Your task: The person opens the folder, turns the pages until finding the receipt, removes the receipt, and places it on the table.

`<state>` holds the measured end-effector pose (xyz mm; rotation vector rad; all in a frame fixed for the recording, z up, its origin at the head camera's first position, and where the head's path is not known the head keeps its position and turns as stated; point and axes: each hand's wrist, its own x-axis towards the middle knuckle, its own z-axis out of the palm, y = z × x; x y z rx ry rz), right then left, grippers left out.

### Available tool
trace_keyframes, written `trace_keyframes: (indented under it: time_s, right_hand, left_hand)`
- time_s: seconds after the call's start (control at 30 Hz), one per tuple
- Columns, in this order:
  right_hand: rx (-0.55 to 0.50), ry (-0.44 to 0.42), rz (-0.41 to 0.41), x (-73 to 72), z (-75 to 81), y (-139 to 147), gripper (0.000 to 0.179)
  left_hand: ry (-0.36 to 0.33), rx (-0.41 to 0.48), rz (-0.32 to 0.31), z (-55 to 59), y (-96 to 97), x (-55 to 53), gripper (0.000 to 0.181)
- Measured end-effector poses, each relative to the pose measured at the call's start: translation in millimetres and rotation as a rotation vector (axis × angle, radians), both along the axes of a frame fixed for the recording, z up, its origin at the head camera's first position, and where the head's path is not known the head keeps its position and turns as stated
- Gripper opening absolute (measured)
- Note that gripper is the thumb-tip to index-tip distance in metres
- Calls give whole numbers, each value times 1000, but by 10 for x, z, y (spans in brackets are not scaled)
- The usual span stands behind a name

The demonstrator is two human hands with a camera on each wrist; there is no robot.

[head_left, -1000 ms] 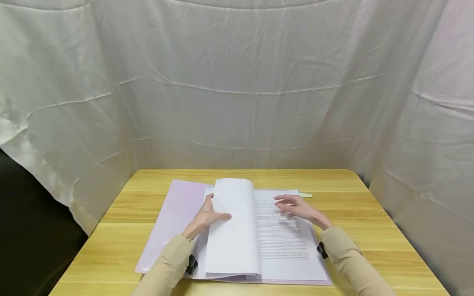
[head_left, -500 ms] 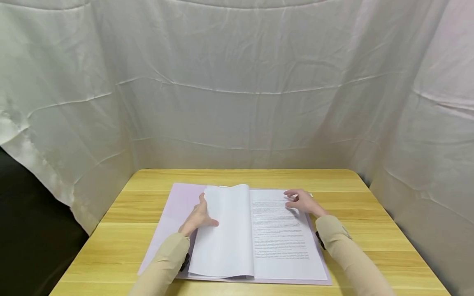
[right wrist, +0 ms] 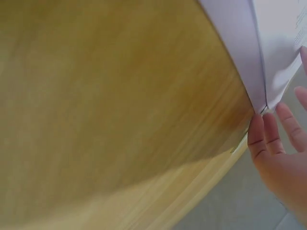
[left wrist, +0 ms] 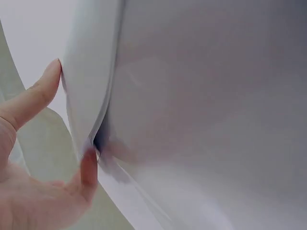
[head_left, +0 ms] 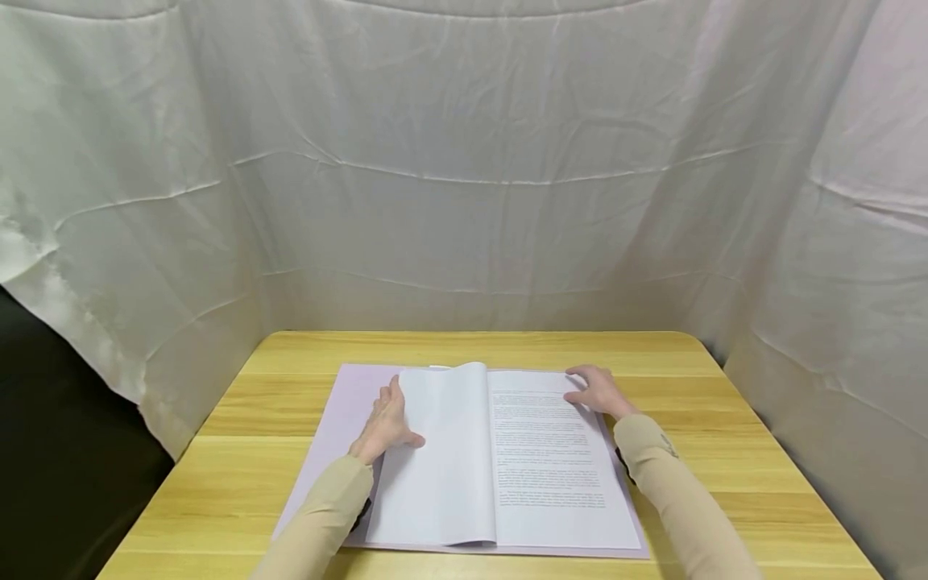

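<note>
A lavender folder (head_left: 351, 403) lies spread on the table, holding white paper sheets. The turned left sheets (head_left: 442, 475) look blank and bulge near the middle; the right sheet (head_left: 551, 451) carries lines of printed text, too small to read. At the outer edge of the left sheets is my left hand (head_left: 383, 427), thumb stretched over the paper and fingers along the edge. The left wrist view shows the thumb and a fingertip against the layered paper edge (left wrist: 93, 91). My right hand (head_left: 600, 392) is at the upper right corner of the printed sheet, fingertips touching the corner (right wrist: 271, 100).
The wooden table (head_left: 725, 475) has rounded far corners. Pale grey cloth (head_left: 464, 201) hangs behind it and along both sides. A dark area (head_left: 58, 451) shows at the lower left. Light beige sleeves (head_left: 315, 507) cover both forearms.
The raised sheets have come down leftward and lie flatter over the folder's left part, with my left hand following. My right hand has moved right toward the sheet's upper corner.
</note>
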<state>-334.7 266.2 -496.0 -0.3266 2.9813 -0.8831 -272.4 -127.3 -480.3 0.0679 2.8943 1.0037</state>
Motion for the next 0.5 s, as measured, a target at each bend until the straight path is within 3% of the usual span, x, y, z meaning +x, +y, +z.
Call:
trace_keyframes:
  time_s: [0.2,0.4,0.5]
  right_hand:
    - [12,23,-7,-43,-22,26,55]
    - [4,31,-41,-100,-76,8,54]
    - [12,60,-63,-113,-87,-1,53]
  left_hand:
    - [70,-17,-128,-19,4,-20,119]
    - [10,75,-317,-48,30,-41,101]
    - [-34,109,-377,-74,48,-45,98]
